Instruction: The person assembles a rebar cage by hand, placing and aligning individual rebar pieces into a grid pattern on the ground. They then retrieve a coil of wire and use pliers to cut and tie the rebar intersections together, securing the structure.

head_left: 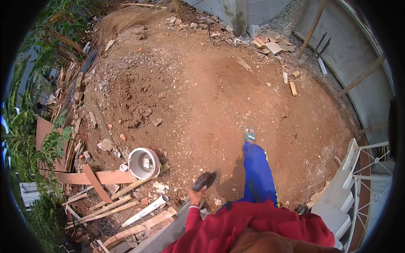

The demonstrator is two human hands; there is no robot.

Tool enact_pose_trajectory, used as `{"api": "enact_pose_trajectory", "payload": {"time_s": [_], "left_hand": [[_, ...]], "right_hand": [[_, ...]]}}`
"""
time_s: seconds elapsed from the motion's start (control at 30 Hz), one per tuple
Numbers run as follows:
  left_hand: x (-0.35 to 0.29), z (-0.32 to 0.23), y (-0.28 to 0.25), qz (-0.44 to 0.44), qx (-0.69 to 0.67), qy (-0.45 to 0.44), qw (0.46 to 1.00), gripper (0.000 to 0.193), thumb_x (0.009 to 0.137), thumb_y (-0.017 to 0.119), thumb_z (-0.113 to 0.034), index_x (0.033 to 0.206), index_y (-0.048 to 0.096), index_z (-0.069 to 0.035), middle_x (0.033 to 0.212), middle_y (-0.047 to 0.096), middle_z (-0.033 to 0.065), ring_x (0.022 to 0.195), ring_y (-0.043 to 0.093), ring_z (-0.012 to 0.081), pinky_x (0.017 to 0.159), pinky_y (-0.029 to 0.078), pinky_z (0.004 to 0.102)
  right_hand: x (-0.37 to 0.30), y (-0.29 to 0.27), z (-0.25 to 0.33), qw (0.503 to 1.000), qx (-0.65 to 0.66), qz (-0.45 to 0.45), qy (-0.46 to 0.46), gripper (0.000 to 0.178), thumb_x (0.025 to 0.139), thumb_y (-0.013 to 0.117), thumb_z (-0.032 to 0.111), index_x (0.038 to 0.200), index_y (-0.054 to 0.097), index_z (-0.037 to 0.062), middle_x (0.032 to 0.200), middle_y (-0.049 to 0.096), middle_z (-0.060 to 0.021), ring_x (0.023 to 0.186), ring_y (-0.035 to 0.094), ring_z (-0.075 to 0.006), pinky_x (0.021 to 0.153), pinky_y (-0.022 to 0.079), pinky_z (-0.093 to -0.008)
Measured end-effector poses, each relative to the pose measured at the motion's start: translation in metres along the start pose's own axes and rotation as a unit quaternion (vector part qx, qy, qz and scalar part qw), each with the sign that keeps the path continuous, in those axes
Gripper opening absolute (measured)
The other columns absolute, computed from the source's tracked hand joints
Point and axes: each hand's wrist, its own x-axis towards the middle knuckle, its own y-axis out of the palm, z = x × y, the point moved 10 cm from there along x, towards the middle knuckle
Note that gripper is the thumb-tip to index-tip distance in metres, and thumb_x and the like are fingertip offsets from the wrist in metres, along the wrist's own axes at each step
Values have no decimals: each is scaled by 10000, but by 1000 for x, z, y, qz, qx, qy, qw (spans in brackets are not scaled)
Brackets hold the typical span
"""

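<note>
Low at the centre, my left hand [196, 196] comes out of a red sleeve, with its fingers closed around a dark, elongated object [205, 180]. Streaks run along this blackish thing, and its far end looks blurred; its kind cannot be made out. Nowhere in the picture does my right hand show. To the left of my left hand stands a round whitish bucket [154, 169] with a few pale pieces inside. My leg in blue trousers [256, 173] reaches forward, and the foot wears a grey-green sandal [249, 135] on reddish soil.
Wooden poles [107, 209], a white pipe [145, 210] and planks [145, 225] lie at lower left. White steps [329, 227] with a metal railing [358, 202] rise at lower right. A grey wall [358, 50], propped by poles, bounds the right. Rubble [270, 44] lies at the back.
</note>
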Motion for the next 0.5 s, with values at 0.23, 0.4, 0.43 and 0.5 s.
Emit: {"api": "enact_pose_trajectory", "payload": {"time_s": [0.23,0.4,0.43,0.5], "left_hand": [[30,-94,-2,-196,-82,-120,970,345,704,819,-28,995,642,28,920,691,78,791,645,174,747,512,304],[34,-138,-10,-260,-117,-132,949,360,717,789,31,1036,623,21,928,682,71,797,642,176,733,518,308],[36,-144,-9,-270,-120,-138,945,359,717,791,25,1035,624,24,926,682,72,795,641,178,731,518,312],[42,-151,-3,-291,-120,-172,933,359,716,795,12,1032,625,30,921,682,73,792,640,182,726,519,319]], "right_hand": [[32,-269,278,961,271,-61,-21,77,895,492,96,925,545,48,614,577,-101,449,546,-212,377,405,-354],[47,-417,507,913,353,-139,-148,142,939,513,169,908,524,31,600,563,-68,454,543,-177,393,412,-318],[46,-431,548,905,370,-128,-164,157,940,514,174,894,530,26,604,566,-66,452,541,-172,387,405,-312],[40,-444,611,914,347,-107,-180,166,940,513,175,885,535,20,609,570,-68,451,542,-167,380,399,-306]]}}
